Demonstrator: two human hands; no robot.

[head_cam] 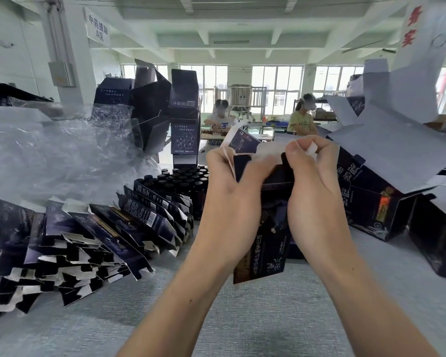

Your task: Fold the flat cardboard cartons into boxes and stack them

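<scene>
We think the carton [271, 243] is light and bendy, so our left hand [229, 191] grips its nine o'clock edge and our right hand [317, 181] pinches the twelve o'clock flap [311, 150].

Left hand [232, 191] and right hand [317, 186]: both bare, fingers slender. Left forearm [180, 300] and right forearm [366, 300]: bare along their whole visible length, slim at the wrist, widening toward the frame edge at 6 o'clock.

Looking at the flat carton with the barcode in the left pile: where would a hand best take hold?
Probably its raised far end: the barcode carton leans in the fanned pile with neighbours overlapping its lower part, so a pinch from above, thumb on the printed face, looks cleanest.
</scene>
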